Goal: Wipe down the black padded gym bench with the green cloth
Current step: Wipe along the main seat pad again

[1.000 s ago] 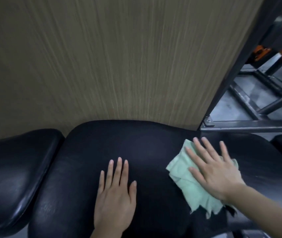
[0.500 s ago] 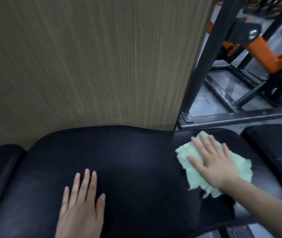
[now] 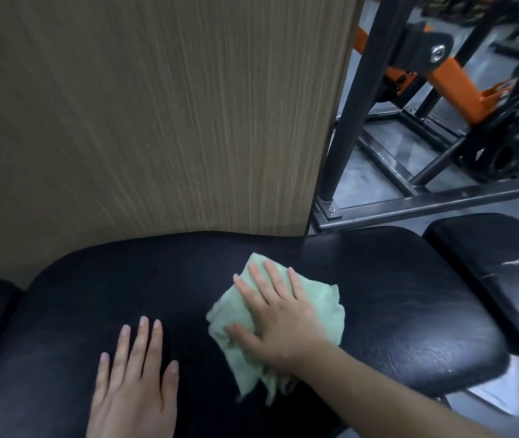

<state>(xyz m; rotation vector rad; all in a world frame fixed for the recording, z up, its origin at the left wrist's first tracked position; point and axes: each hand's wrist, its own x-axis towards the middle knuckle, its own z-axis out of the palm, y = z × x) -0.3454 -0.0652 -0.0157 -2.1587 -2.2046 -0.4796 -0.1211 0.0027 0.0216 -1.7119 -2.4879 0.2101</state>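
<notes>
Bench [image 3: 394, 295] runs left-right (right hand [image 3: 280, 320] flat on green cloth [image 3: 324, 308]).

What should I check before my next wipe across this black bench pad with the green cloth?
1. Right hand flat on the green cloth: ok.
2. Cloth spread out: not ok, it is bunched and ragged at the near edge.
3. Left hand bracing flat on the bench pad, apart from the cloth: ok.
4. Path to the pad's right end free of objects: ok.
5. Cloth damp or dry: cannot tell.
6. Neighbouring pad intact: not ok, white scuffs show.
</notes>
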